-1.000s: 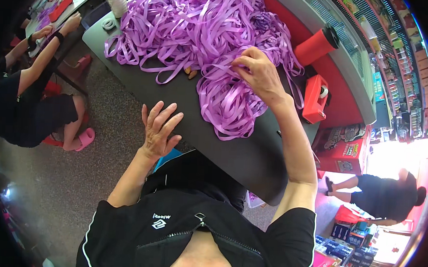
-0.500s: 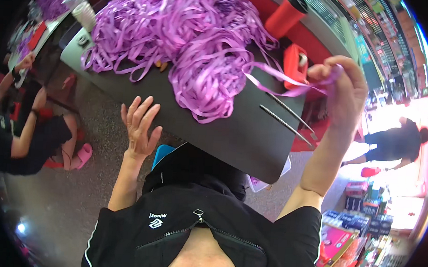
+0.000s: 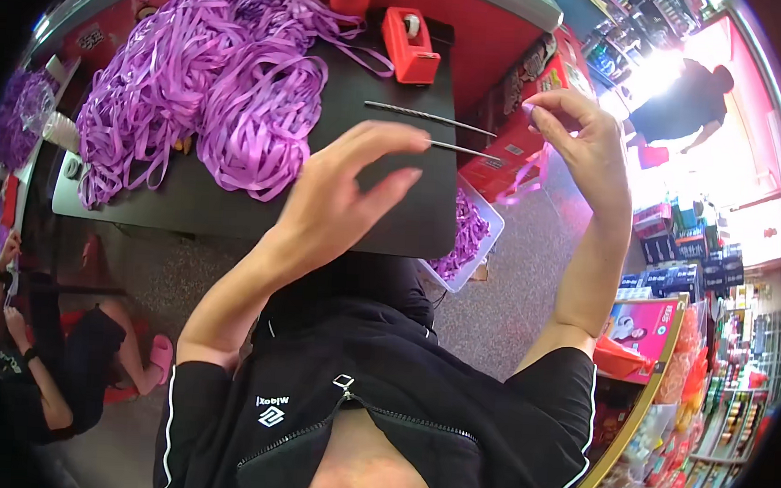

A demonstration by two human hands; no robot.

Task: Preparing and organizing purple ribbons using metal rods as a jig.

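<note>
My right hand is raised past the table's right end, thumb and fingertips pinched on a purple ribbon that dangles below it, partly blurred. Above the dark table, my left hand is open, with thumb and fingers apart and nothing in them. Its fingertips come near two thin twisted metal rods that jut over the right edge; it hides part of the nearer one. A big tangled heap of purple ribbon covers the table's left side, with a rounder bundle in front.
A red tape dispenser stands at the table's back right. Below the right edge, a white bin contains purple ribbon pieces. Another person sits at left; a second person is near the bright doorway. Stocked shelves line the right.
My view has turned rightward. My left hand has come across toward the rods. The ribbon in my right hand, earlier stretched toward the bundle, now hangs down beside the table.
</note>
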